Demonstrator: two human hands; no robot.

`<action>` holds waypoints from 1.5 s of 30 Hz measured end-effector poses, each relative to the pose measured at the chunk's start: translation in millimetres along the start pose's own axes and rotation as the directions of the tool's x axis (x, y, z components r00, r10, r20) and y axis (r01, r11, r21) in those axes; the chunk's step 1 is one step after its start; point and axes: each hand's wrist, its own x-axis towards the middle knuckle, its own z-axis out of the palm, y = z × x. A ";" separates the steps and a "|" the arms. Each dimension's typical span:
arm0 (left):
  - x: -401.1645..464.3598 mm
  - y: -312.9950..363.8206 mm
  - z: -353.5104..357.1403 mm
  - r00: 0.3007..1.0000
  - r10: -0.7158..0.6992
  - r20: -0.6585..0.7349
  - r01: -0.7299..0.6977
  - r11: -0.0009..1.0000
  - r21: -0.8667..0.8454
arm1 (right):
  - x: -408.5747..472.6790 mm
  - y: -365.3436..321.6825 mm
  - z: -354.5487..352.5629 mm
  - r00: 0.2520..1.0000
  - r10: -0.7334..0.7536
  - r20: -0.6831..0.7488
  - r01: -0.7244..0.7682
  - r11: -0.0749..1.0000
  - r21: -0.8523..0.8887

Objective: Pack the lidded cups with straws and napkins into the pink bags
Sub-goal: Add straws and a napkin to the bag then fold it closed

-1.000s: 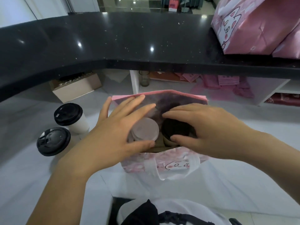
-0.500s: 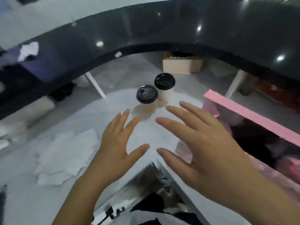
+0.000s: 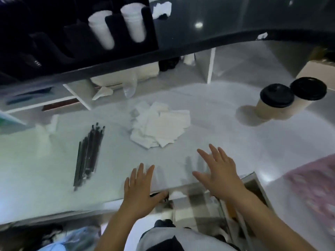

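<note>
White counter (image 3: 217,127); napkins (image 3: 161,127), blurred straws (image 3: 88,153) apparently wrapped.

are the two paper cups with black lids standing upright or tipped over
Upright. The two tan paper cups stand side by side on the white counter, black lids on top and level, shadows at their bases.

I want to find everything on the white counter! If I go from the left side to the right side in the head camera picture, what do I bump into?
Bundle of black straws → pile of white napkins → two cups with black lids → pink bag at the right edge.
</note>
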 end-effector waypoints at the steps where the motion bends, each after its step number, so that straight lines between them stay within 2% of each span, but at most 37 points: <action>1: 5.6 -10.9 1.2 1.000 -0.025 -0.002 0.025 1.000 -0.003 | 9.5 -2.3 10.0 0.999 0.029 -0.015 -0.029 0.999 -0.015; 4: 22.9 -46.2 -1.2 0.998 -0.034 -0.044 0.033 0.999 -0.018 | 33.1 -14.4 38.3 0.993 0.106 -0.058 -0.110 0.992 -0.063; 8: 43.7 -78.0 -11.3 0.994 0.048 -0.096 -0.054 0.997 -0.060 | 44.6 -29.8 73.7 0.976 0.145 -0.164 -0.178 0.962 -0.208; 10: 58.7 -83.0 -23.1 0.981 0.095 -0.169 -0.117 0.986 -0.119 | 45.4 -34.0 79.4 0.963 0.180 -0.200 -0.227 0.942 -0.245; 12: 81.0 -83.1 -42.6 0.930 0.188 -0.316 -0.255 0.949 -0.187 | 46.0 -37.0 80.8 0.956 0.214 -0.199 -0.263 0.928 -0.265; 15: 122.0 -71.2 -78.6 0.786 0.399 -0.473 -0.525 0.834 -0.168 | 47.2 -40.8 79.9 0.950 0.221 -0.220 -0.280 0.916 -0.286; 17: 149.3 -56.5 -95.6 0.721 0.532 -0.445 -0.624 0.777 -0.084 | 47.3 -43.3 80.6 0.945 0.234 -0.228 -0.295 0.911 -0.289; 20: 178.1 -39.2 -107.9 0.669 0.691 -0.274 -0.680 0.718 0.148 | 47.9 -45.9 81.4 0.944 0.246 -0.222 -0.306 0.905 -0.297; 22: 188.4 -36.4 -111.1 0.660 0.731 -0.175 -0.697 0.682 0.222 | 48.7 -46.7 80.8 0.940 0.259 -0.220 -0.319 0.896 -0.309; 24: 193.7 -37.9 -114.6 0.644 0.751 -0.147 -0.714 0.658 0.238 | 49.4 -46.7 81.0 0.935 0.269 -0.230 -0.334 0.888 -0.316; 30: 192.7 -42.5 -114.2 0.607 0.777 -0.167 -0.738 0.629 0.244 | 49.5 -46.4 82.6 0.931 0.270 -0.244 -0.338 0.890 -0.305; 35: 192.7 -47.1 -111.5 0.537 0.765 -0.357 -0.760 0.622 0.189 | 49.9 -43.2 83.4 0.935 0.262 -0.237 -0.325 0.901 -0.288; 37: 189.8 -45.7 -113.0 0.552 0.723 -0.415 -0.759 0.642 0.110 | 50.0 -41.5 83.9 0.939 0.254 -0.230 -0.312 0.913 -0.263; 39: 179.8 -41.0 -120.1 0.610 0.660 -0.438 -0.746 0.665 -0.038 | 49.7 -40.7 79.6 0.942 0.262 -0.212 -0.299 0.939 -0.168; 42: 157.4 -31.9 -134.3 0.713 0.566 -0.413 -0.685 0.688 -0.241 | 47.1 -43.5 52.9 0.952 0.284 -0.112 -0.271 0.955 0.122; 45: 132.2 -25.5 -145.3 0.768 0.549 -0.329 -0.638 0.697 -0.327 | 38.4 -52.7 12.5 0.958 0.250 -0.140 -0.146 0.848 0.510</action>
